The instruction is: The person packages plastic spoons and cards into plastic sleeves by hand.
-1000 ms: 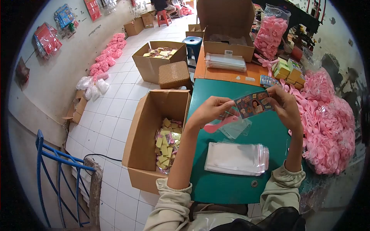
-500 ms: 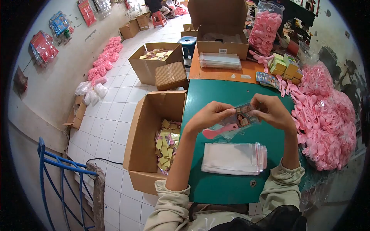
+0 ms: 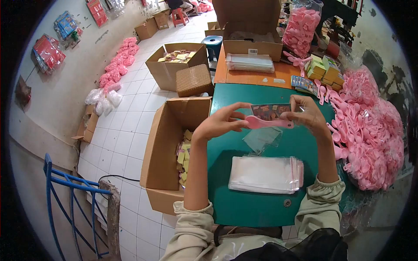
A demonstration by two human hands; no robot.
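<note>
Above the green table (image 3: pixel 222 174), a dark printed card (image 3: pixel 267 111) and a pink spoon (image 3: pixel 270 123) are held up together, seemingly inside a clear plastic bag. My right hand (image 3: pixel 307 114) pinches their right end. At the left end, the fingers of my left hand (image 3: pixel 224 121) close on the edge by the spoon's bowl. Just below the spoon is a crumpled clear plastic piece (image 3: pixel 263 139); whether it hangs or lies on the table I cannot tell. Nearer my body lies a stack of clear plastic bags (image 3: pixel 265 175).
Loose pink spoons (image 3: pixel 370 130) are heaped at the right. An open carton (image 3: pixel 161 152) of yellow-carded packets stands left of the table. At the back are card bundles (image 3: pixel 322 69), more plastic bags (image 3: pixel 250 63) and an open box (image 3: pixel 252 45). A blue metal rail (image 3: pixel 74 187) stands front left.
The card and spoon have been raised slightly and turned: the card now shows its darker printed side and the spoon lies level. My left hand has shifted left and its fingers have spread more.
</note>
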